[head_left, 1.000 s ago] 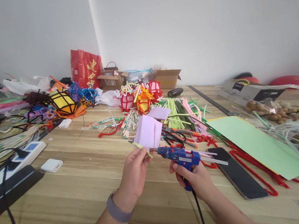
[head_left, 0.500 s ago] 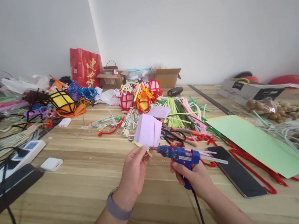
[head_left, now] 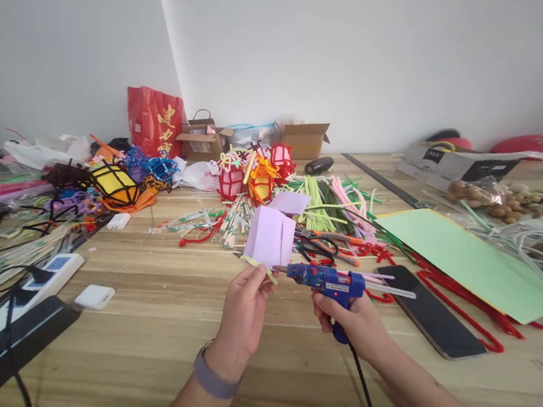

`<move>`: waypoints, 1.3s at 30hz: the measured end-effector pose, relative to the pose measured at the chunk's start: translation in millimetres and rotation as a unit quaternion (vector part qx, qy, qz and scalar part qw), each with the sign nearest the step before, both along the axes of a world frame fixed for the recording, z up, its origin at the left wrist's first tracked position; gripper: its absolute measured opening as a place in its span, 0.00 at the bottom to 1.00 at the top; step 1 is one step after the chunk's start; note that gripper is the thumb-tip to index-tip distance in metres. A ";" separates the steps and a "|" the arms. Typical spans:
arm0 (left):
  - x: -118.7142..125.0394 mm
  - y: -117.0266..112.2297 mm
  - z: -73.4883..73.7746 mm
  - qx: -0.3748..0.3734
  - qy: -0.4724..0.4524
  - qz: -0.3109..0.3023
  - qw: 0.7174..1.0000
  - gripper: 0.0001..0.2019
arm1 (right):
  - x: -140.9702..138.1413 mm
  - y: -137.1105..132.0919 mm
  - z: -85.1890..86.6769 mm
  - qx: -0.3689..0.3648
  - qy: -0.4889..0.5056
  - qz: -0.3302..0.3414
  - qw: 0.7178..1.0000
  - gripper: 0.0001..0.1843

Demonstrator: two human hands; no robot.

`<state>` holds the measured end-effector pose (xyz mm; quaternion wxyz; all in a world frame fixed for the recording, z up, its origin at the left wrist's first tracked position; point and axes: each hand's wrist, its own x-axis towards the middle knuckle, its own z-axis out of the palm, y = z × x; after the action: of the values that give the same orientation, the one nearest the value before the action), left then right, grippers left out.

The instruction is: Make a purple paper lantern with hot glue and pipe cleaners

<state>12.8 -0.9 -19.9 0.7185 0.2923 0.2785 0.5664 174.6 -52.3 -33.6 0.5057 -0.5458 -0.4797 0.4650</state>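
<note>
Head view: left hand (head_left: 243, 312) pinches the yellow-green strip (head_left: 249, 260) at the lavender paper piece's (head_left: 267, 238) near edge, above the table (head_left: 161, 354); right hand (head_left: 362, 325) grips the glue gun (head_left: 323, 282), tip right by the strip, contact unclear. Looks like the gluing step; next move probably needs a steady pinch, precise tip placement.

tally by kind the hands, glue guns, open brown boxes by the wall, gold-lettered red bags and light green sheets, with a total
Left hand plus right hand: 2 hands
Glue gun: 1
Left brown box plus right brown box: 2 boxes
Red bag: 1
Light green sheet: 1
Total: 7
</note>
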 end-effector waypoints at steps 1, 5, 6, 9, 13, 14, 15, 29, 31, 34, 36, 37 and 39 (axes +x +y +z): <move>0.0 0.0 -0.1 -0.001 0.000 0.000 1.000 0.10 | 0.2 0.0 -0.7 0.000 -0.002 -0.001 1.000 0.20; -0.1 -0.3 0.6 -0.008 -0.004 0.002 1.000 0.11 | 1.0 0.0 -2.9 -0.001 -0.011 -0.007 1.000 0.21; -0.2 -0.4 0.9 -0.008 -0.005 0.002 1.000 0.11 | 1.0 0.0 -3.0 -0.002 -0.012 -0.010 1.000 0.21; -0.4 -0.6 1.4 -0.006 -0.004 -0.004 1.000 0.11 | 0.2 -0.2 -1.9 -0.005 -0.014 -0.016 1.000 0.22; -0.3 -1.0 1.5 -0.008 -0.007 -0.007 1.000 0.10 | -2.1 -0.8 1.5 -0.007 -0.018 -0.029 0.999 0.23; -0.2 -1.2 1.5 -0.010 -0.008 -0.007 1.000 0.10 | -2.7 -0.9 2.2 -0.009 -0.020 -0.031 0.999 0.24; -0.1 -1.3 1.4 -0.012 -0.010 -0.007 1.000 0.10 | -3.2 -0.9 2.9 -0.011 -0.021 -0.033 0.999 0.24; -0.4 -0.9 -0.2 -0.003 -0.005 -0.016 1.000 0.10 | -0.3 -2.0 -5.3 -0.012 -0.039 -0.046 0.998 0.25; -0.4 -1.1 0.0 -0.005 -0.003 -0.019 1.000 0.10 | -0.7 -2.8 -5.2 -0.014 -0.042 -0.052 0.998 0.26; -0.5 -1.2 0.2 -0.004 -0.002 -0.018 1.000 0.10 | -2.6 -4.4 -3.8 -0.017 -0.052 -0.055 0.997 0.25; -0.5 -1.2 0.2 -0.002 -0.001 -0.016 1.000 0.09 | -4.2 -5.3 -3.1 -0.007 -0.058 -0.058 0.997 0.24; -0.5 -1.2 0.2 -0.001 0.001 -0.016 1.000 0.09 | -4.8 -5.6 -3.0 -0.001 -0.060 -0.059 0.996 0.24; -0.3 -1.2 0.2 -0.001 0.003 -0.016 1.000 0.09 | -4.9 -5.6 -3.6 0.011 -0.064 -0.061 0.996 0.24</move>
<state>12.5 -2.1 -19.7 0.7270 0.2977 0.2765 0.5536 169.7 -57.9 -37.2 0.5075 -0.5972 -0.4821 0.3916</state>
